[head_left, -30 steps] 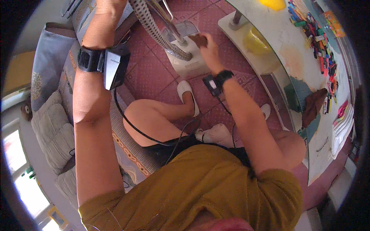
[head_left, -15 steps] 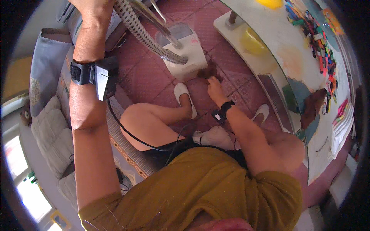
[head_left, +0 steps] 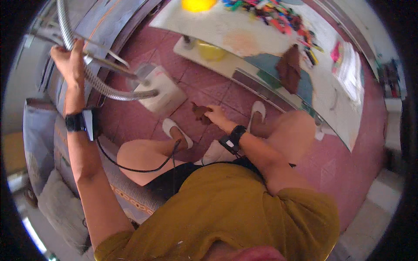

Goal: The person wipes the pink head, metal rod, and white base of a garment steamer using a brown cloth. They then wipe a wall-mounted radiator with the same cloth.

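My left hand [head_left: 69, 65] is closed on the garment steamer at the upper left, where its metal pole [head_left: 114, 66] and ribbed silver hose [head_left: 104, 89] cross. Which of the two the fingers wrap is hard to tell. Pole and hose both run down to the white steamer base [head_left: 163, 95] on the floor. My right hand [head_left: 216, 116] is low between my knees, its fingers pinching a small brown cloth [head_left: 200, 112] that hangs just right of the base.
To the right stands a glass-topped table [head_left: 348, 117] with a lower shelf. On it lie many coloured markers [head_left: 283, 19], a brown cloth piece [head_left: 289, 69], folded white cloths [head_left: 348, 71] and a yellow object [head_left: 198, 4]. A patterned sofa [head_left: 130, 200] is at my left; a black cable [head_left: 130, 168] crosses my lap.
The view has swung, so the table and steamer base appear farther left. My left hand, earlier cut off at the top edge, now shows fully. My right hand still holds the brown cloth.
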Demonstrator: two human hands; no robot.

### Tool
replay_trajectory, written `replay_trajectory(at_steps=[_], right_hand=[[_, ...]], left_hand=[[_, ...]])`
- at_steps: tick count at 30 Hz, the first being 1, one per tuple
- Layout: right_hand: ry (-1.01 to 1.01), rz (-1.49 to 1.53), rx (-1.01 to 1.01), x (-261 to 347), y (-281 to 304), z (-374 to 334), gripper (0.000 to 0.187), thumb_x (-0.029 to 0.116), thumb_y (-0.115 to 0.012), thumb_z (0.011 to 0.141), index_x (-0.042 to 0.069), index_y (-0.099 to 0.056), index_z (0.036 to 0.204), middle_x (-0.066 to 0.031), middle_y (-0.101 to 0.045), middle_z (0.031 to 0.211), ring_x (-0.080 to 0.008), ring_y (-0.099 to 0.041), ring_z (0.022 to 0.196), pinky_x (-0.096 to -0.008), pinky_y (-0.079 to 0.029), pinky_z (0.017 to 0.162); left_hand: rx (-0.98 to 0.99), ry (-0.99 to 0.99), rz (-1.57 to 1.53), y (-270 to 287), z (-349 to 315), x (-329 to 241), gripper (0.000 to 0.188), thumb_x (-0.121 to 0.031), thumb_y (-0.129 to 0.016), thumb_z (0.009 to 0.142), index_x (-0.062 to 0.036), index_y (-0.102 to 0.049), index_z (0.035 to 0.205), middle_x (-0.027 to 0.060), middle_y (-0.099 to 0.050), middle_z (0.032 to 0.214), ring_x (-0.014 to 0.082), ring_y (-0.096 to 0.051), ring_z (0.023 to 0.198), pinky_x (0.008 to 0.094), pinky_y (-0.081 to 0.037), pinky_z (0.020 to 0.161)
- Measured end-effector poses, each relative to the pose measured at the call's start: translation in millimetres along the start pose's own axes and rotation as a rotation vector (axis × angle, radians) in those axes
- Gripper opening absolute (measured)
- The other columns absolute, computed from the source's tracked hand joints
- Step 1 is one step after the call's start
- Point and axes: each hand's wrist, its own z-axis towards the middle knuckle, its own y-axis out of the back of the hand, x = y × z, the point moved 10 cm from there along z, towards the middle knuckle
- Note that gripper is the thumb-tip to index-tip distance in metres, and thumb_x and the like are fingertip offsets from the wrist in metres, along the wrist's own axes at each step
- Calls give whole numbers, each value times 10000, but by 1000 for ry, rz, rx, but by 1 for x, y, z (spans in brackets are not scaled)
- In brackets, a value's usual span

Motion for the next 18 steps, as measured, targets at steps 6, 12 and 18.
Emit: replay_trajectory(at_steps=[6, 12, 18], right_hand=[[91, 176, 128, 83, 8, -49, 284, 40, -505, 926, 15, -619, 1185, -99, -692, 1000, -225, -684, 875, -368, -569, 750], [140, 638, 231, 143, 30, -95, 321, 165, -458, 989, -28, -554, 1227, -159, -639, 1169, -298, -638, 1059, -461, -504, 949], [446, 827, 550, 273, 17, -123, 444, 278, -485, 990, 25, -470, 1355, -104, -514, 1398, -267, -481, 1288, -449, -343, 1107]], left_hand=[[-237, -248, 146, 27, -67, -93, 781, -106, -771, 663, 58, -402, 1331, 209, -447, 1229, 351, -445, 1186, 449, -351, 1045], [174, -234, -31, -31, -149, -194, 878, -206, -829, 698, 24, -355, 1400, 220, -455, 1299, 347, -455, 1249, 435, -368, 1064], [565, -9, -82, -96, -188, -211, 606, -179, -814, 755, 29, -512, 1238, 145, -686, 968, 201, -668, 869, 323, -531, 760]])
